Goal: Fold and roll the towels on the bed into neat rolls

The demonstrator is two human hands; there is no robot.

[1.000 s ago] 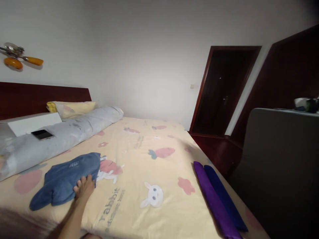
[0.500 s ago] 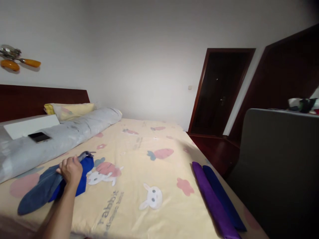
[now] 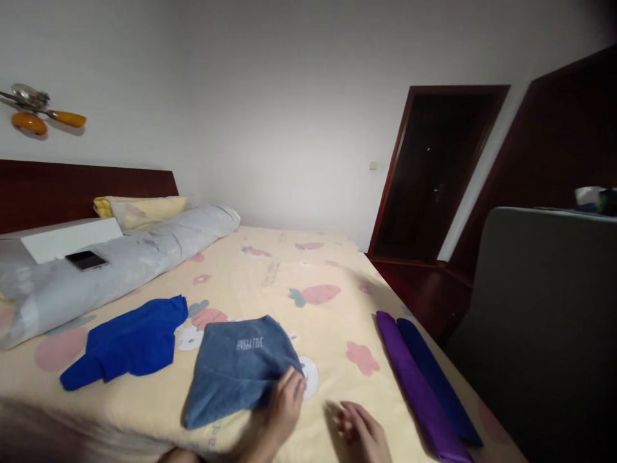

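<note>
A grey-blue cloth (image 3: 241, 360) with white lettering near its far edge lies spread on the patterned bedsheet (image 3: 308, 334). My left hand (image 3: 288, 395) has its fingers closed on the right corner of this cloth. To the right, above the sheet, my right hand (image 3: 362, 434) holds nothing, with its fingers loosely bent and a little apart. A crumpled bright blue cloth (image 3: 132, 337) rests on the sheet to the left of the grey-blue one, and neither hand touches it.
Purple (image 3: 414, 392) and dark blue (image 3: 438, 379) cloth rolls lie side by side along the bed's right edge. A long grey bolster (image 3: 159, 251) carries a phone (image 3: 87, 260) beside a white box (image 3: 72, 239). A dark chair back (image 3: 544, 308) stands at right.
The grey-blue cloth has moved right, off the bright blue cloth, and now lies spread with its lettering showing. My left hand has moved right with it, and my right hand has come into view.
</note>
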